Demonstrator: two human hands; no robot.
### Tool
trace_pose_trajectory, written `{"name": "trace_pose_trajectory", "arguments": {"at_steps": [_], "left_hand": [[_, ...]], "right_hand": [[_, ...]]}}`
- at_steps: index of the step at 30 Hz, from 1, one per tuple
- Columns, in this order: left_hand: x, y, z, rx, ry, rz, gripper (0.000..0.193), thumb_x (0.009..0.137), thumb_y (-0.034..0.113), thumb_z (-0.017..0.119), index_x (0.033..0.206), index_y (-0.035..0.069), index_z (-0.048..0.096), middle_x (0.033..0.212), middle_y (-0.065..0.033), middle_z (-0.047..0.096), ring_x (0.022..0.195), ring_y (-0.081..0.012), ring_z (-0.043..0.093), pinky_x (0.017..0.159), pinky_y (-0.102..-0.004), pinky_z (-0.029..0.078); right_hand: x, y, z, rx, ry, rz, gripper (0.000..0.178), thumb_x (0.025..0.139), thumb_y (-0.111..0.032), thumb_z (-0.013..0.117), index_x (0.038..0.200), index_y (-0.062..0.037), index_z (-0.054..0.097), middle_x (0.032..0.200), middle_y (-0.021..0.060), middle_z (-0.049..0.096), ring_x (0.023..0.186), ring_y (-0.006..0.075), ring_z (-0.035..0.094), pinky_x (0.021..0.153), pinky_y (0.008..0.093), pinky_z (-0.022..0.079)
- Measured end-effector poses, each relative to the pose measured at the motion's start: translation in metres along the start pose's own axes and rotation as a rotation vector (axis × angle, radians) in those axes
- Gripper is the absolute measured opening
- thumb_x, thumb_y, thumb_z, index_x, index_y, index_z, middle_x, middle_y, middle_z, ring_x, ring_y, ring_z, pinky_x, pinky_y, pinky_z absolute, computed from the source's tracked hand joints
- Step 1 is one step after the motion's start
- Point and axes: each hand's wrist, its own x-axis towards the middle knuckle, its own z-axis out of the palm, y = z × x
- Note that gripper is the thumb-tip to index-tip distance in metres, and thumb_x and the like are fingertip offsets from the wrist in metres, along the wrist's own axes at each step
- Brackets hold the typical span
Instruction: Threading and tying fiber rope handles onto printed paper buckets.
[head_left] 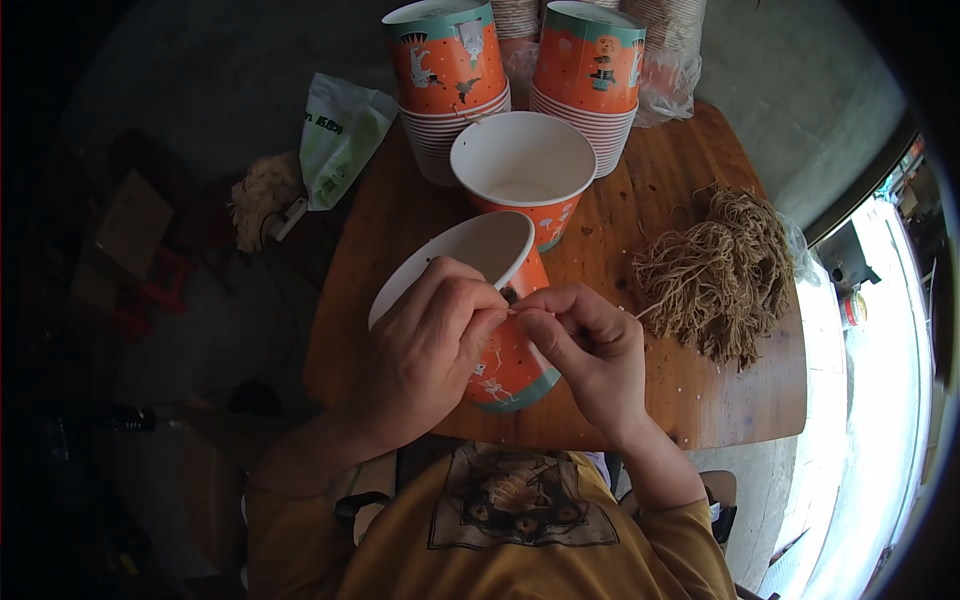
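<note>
Part of the near bucket point(515, 375) was covered by the left hand point(415, 345), while the thin strand point(513, 311) pinched between the fingers point(565, 300) was mostly concealed and too fine to be traced. The lower side of the second bucket point(525, 170) was blocked by the near one. The rear stacks point(675, 25) were cut off by the top edge, the yellow shirt point(400, 550) by the bottom edge. Beyond the doorway point(870, 400), detail was washed out by glare.
</note>
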Motion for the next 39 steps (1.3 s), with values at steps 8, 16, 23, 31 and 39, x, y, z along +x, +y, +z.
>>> {"name": "trace_pose_trajectory", "arguments": {"at_steps": [8,16,23,31,39], "left_hand": [[-0.009,0.000,0.001,-0.377,-0.039,-0.300,0.023,0.083,-0.007,0.055,0.102,0.002,0.047,0.090,-0.0080,0.056,0.082,-0.0177,0.060,0.072,-0.0302,0.050],[-0.006,0.001,-0.001,-0.567,-0.093,-0.470,0.035,0.084,-0.006,0.052,0.118,0.001,0.044,0.100,-0.0077,0.059,0.090,-0.0130,0.060,0.079,-0.0269,0.049],[-0.003,0.005,-0.003,-0.650,-0.203,-0.532,0.031,0.088,-0.002,0.052,0.118,0.001,0.045,0.102,-0.0090,0.061,0.093,-0.0126,0.060,0.079,-0.0264,0.048],[-0.002,0.000,-0.003,-0.830,-0.246,-0.601,0.026,0.091,0.001,0.051,0.117,-0.001,0.046,0.102,-0.0063,0.061,0.096,-0.0091,0.057,0.083,-0.0252,0.047],[0.001,-0.009,0.002,-0.997,-0.345,-0.697,0.013,0.096,0.005,0.048,0.107,-0.002,0.052,0.101,-0.0041,0.060,0.095,-0.0071,0.057,0.085,-0.0229,0.047]], "right_hand": [[-0.003,0.009,0.004,-0.162,0.058,-0.099,0.003,0.085,0.000,0.060,0.087,-0.0008,0.057,0.067,-0.0047,0.057,0.063,-0.0001,0.050,0.057,0.0156,0.040],[0.001,0.015,0.011,-0.462,0.142,-0.424,0.013,0.076,0.003,0.063,0.081,-0.0028,0.052,0.069,0.0025,0.058,0.057,0.0065,0.056,0.054,0.0218,0.045],[0.003,0.018,0.011,-0.544,0.162,-0.520,0.015,0.074,0.003,0.065,0.080,-0.0039,0.052,0.067,0.0039,0.056,0.054,0.0094,0.055,0.051,0.0231,0.046],[0.003,0.016,0.007,-0.579,0.141,-0.481,0.015,0.074,0.003,0.065,0.079,-0.0036,0.052,0.066,0.0039,0.056,0.053,0.0089,0.055,0.050,0.0222,0.045],[0.000,-0.002,-0.008,-0.755,0.041,-0.469,0.015,0.080,-0.003,0.067,0.084,-0.0040,0.053,0.069,0.0080,0.060,0.056,0.0194,0.062,0.049,0.0295,0.047]]}}
